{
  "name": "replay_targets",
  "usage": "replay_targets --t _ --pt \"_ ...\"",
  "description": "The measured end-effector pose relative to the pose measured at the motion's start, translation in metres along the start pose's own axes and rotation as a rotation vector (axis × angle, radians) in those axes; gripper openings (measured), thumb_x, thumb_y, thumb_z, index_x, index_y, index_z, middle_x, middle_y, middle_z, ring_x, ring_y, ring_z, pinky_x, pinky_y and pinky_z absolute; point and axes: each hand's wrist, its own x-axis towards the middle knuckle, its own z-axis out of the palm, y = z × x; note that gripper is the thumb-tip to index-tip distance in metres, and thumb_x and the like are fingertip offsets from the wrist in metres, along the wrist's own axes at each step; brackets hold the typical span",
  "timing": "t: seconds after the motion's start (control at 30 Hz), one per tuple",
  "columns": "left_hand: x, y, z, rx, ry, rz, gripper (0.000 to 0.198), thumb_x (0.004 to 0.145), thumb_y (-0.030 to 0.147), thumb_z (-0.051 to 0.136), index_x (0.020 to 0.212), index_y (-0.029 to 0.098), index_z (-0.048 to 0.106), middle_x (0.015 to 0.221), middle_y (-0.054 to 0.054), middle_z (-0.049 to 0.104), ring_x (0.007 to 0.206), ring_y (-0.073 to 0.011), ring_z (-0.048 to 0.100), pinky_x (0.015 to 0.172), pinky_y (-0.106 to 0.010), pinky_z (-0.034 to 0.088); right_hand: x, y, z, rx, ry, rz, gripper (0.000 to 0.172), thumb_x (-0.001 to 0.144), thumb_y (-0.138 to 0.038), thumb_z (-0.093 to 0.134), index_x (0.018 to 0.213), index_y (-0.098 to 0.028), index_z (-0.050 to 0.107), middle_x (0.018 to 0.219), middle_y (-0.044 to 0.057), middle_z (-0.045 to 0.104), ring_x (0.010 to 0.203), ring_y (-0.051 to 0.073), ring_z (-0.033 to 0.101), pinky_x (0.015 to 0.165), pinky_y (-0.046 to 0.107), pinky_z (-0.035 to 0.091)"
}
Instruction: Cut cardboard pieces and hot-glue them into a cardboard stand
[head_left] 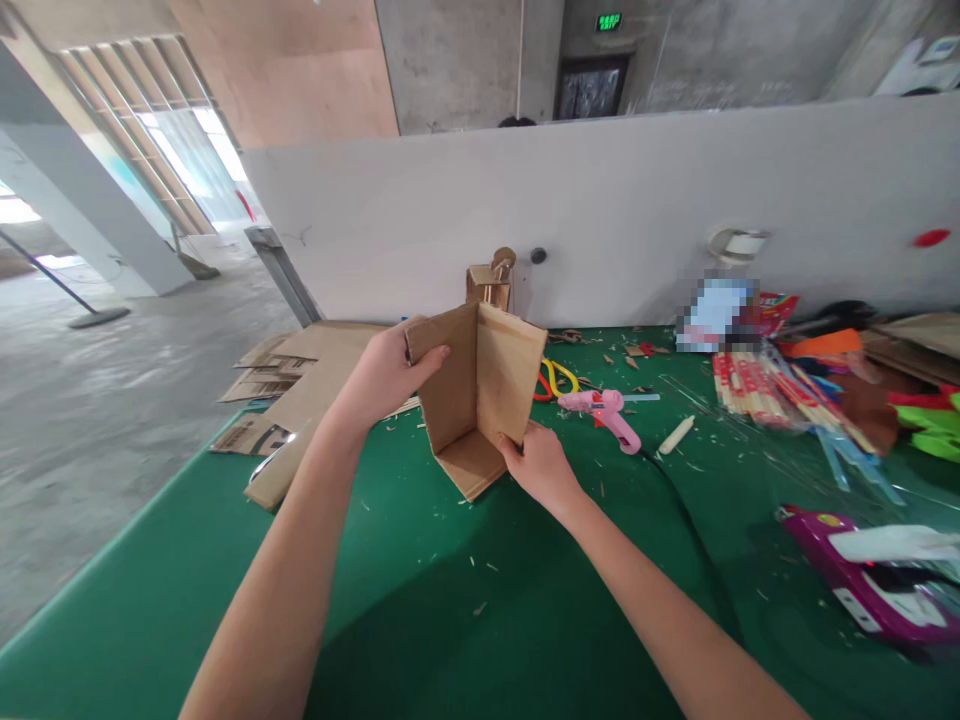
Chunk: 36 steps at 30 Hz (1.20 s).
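Note:
Between my hands, above the green table, is a cardboard box [450, 385] made of two upright walls and a base panel, with its inner corner facing me. My left hand [386, 375] grips the upper left edge of the left wall, thumb on the inner face. Lower down, my right hand [541, 465] pinches the right wall near its bottom edge, thumb inside. Both sets of fingers are partly hidden behind the cardboard. Just right of the box lie a pink glue gun [604, 410] with a clear glue stick in its back and scissors [556, 380] with yellow and red handles.
Cardboard sheets [311, 385] are piled at the left table edge. Behind the box stands a small cardboard construction [487, 285] by the white partition [600, 220]. Bundled sticks [750, 390] and a purple power strip [870, 575] lie right. The glue gun's black cord [686, 520] crosses the green table [420, 620].

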Motion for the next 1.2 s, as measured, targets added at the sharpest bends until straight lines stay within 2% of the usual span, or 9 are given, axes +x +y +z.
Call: replay_targets --t 0.27,0.43,0.53,0.6,0.73,0.8,0.9,1.1,1.2 --pt "0.0 -0.003 0.001 -0.004 -0.006 0.024 0.023 0.084 0.037 0.05 0.091 0.017 0.058 0.069 0.0 0.057 0.065 -0.0165 0.052 0.058 -0.026 0.039 0.003 -0.004 -0.01 0.0 -0.124 0.1 0.023 0.088 -0.028 0.05 0.097 -0.013 0.064 0.097 0.016 0.068 0.09 0.028 0.066 0.067 0.029 0.043" --pt "0.002 -0.003 0.009 -0.08 0.046 0.065 0.029 0.083 0.032 0.051 0.107 0.017 0.059 0.1 -0.003 0.066 0.089 -0.0206 0.059 0.076 -0.03 0.045 0.015 0.002 -0.014 0.067 -0.13 0.119 0.021 0.084 -0.03 0.056 0.095 -0.015 0.065 0.094 0.015 0.07 0.092 0.028 0.066 0.07 0.03 0.045" --pt "0.004 -0.005 0.014 -0.109 0.058 0.031 0.027 0.081 0.032 0.052 0.101 0.015 0.061 0.096 -0.004 0.067 0.089 -0.022 0.06 0.075 -0.03 0.047 0.026 0.009 -0.015 0.134 -0.131 0.094 0.018 0.081 -0.028 0.06 0.093 -0.016 0.066 0.092 0.013 0.07 0.091 0.028 0.066 0.072 0.031 0.046" --pt "0.004 -0.007 0.016 -0.126 0.059 0.012 0.027 0.082 0.033 0.053 0.1 0.015 0.061 0.092 -0.004 0.067 0.086 -0.0221 0.061 0.071 -0.03 0.047 0.031 0.012 -0.015 0.203 -0.085 0.044 0.022 0.078 -0.026 0.062 0.098 -0.017 0.064 0.096 0.012 0.07 0.093 0.028 0.065 0.075 0.033 0.047" --pt "0.005 -0.007 0.018 -0.155 0.08 0.018 0.028 0.083 0.033 0.051 0.103 0.015 0.06 0.091 -0.003 0.067 0.084 -0.0214 0.061 0.071 -0.03 0.047 0.033 0.009 -0.017 0.423 0.124 -0.094 0.043 0.075 -0.026 0.064 0.117 -0.017 0.055 0.114 0.012 0.063 0.099 0.026 0.061 0.08 0.037 0.05" --pt "0.005 -0.006 0.018 -0.157 0.088 0.038 0.03 0.083 0.031 0.051 0.107 0.015 0.059 0.094 -0.003 0.068 0.087 -0.0216 0.062 0.074 -0.031 0.048 0.032 0.001 -0.024 0.522 0.213 -0.125 0.048 0.079 -0.028 0.061 0.124 -0.018 0.048 0.121 0.013 0.059 0.102 0.024 0.06 0.082 0.038 0.05" --pt "0.005 -0.004 0.019 -0.17 0.096 0.067 0.036 0.083 0.029 0.051 0.116 0.015 0.056 0.104 -0.005 0.067 0.096 -0.0222 0.061 0.082 -0.033 0.048 0.035 -0.013 -0.039 0.638 0.259 -0.156 0.051 0.082 -0.03 0.06 0.129 -0.02 0.042 0.123 0.012 0.058 0.105 0.023 0.059 0.087 0.039 0.05" --pt "0.006 -0.002 0.024 -0.237 0.122 0.074 0.038 0.081 0.028 0.056 0.116 0.015 0.057 0.104 -0.005 0.068 0.094 -0.0214 0.063 0.081 -0.032 0.05 0.057 -0.033 -0.057 0.847 0.283 -0.203 0.048 0.081 -0.038 0.063 0.124 -0.022 0.047 0.121 0.008 0.061 0.106 0.022 0.06 0.09 0.037 0.05" --pt "0.007 -0.004 0.03 -0.242 0.156 0.082 0.038 0.08 0.029 0.056 0.115 0.015 0.057 0.103 -0.005 0.068 0.094 -0.0216 0.062 0.082 -0.033 0.05 0.066 -0.036 -0.056 0.862 0.301 -0.158 0.036 0.083 -0.04 0.059 0.113 -0.02 0.057 0.109 0.007 0.067 0.1 0.022 0.063 0.088 0.037 0.049"
